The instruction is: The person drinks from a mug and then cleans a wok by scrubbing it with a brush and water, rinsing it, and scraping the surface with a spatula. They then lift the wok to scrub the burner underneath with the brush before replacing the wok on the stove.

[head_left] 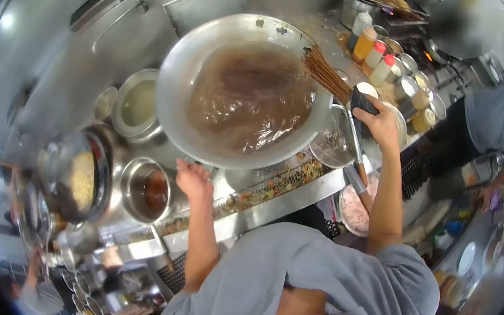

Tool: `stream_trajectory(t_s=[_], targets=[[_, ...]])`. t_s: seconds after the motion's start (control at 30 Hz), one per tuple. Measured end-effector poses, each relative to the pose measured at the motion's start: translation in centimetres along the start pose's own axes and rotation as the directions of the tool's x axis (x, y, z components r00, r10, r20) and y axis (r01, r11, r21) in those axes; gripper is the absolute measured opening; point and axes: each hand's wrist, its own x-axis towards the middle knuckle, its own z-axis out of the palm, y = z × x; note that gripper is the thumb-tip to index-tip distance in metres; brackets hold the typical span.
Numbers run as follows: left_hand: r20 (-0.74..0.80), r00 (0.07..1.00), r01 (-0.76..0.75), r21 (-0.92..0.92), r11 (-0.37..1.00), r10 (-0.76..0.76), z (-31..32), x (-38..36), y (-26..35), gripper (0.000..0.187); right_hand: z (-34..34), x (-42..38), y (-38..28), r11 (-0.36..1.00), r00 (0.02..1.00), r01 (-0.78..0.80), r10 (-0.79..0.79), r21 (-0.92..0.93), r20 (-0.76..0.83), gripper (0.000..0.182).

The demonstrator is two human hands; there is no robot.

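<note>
A wide metal wok [174, 101] with brown, rippling water [252, 104] in it fills the middle of the head view. My right hand [382, 123] is closed around the dark grip of a bamboo wok brush [328, 75], whose bristles reach over the wok's right rim. Just below the wok's lower left rim is my left hand [194, 180], its fingers curled in; whatever they may grip is hidden. A wooden-handled utensil [361, 174] leans by the right side of the wok, below my right hand.
Squeeze bottles [375, 54] and seasoning containers [406, 87] line the right side. A pot of brown liquid [150, 189], a bowl of pale liquid [139, 103] and a pan of noodles [82, 181] stand left. Food scraps [260, 196] fill the front gutter. A co-worker [500, 112] stands right.
</note>
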Motion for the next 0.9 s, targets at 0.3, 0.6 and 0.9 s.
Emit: stream_trajectory(t_s=[0.3, 0.6, 0.9], targets=[[0.167, 0.985, 0.029, 0.073, 0.997, -0.041, -0.2, 4.1, 3.7, 0.028, 4.1, -15.1, 0.6, 0.934, 0.947, -0.156, 0.234, 0.32, -0.222, 0.06], [0.306, 0.951, -0.094, 0.137, 0.986, 0.048, 0.0, 8.3, 7.2, 0.027, 6.3, -22.1, -0.8, 0.931, 0.949, -0.167, 0.241, 0.326, -0.203, 0.062], [0.296, 0.954, -0.11, 0.227, 0.968, 0.039, -0.2, 9.3, 7.5, 0.028, 13.1, -23.2, -4.9, 0.98, 0.988, 0.101, -0.119, -0.171, -0.097, 0.056]])
